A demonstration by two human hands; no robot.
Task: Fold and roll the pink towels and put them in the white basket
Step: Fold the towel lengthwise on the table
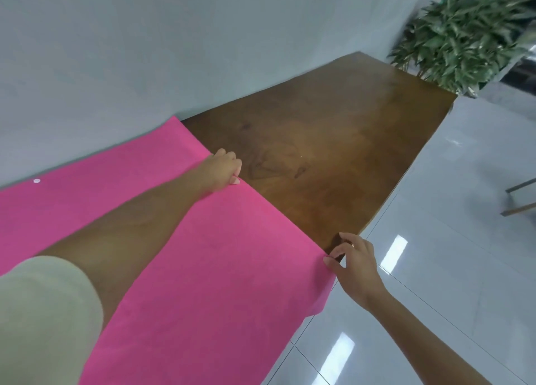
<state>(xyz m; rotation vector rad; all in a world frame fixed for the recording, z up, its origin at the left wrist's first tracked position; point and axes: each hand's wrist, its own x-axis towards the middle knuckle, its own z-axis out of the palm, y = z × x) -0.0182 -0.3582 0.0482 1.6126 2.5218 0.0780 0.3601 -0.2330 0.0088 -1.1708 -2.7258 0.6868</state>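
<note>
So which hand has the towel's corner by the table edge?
The right hand, pinching the towel corner at the table edge; the left hand grips the hem nearer the wall.

Bright even light, ceiling-lamp glare on the floor tiles (397,248), blurred plant (464,36).

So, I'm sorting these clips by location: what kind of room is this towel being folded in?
Likely an office or lobby, not a laundry: the pink towel lies on a wooden table against a plain pale wall, with glossy floor tiles and a leafy plant beyond.
</note>
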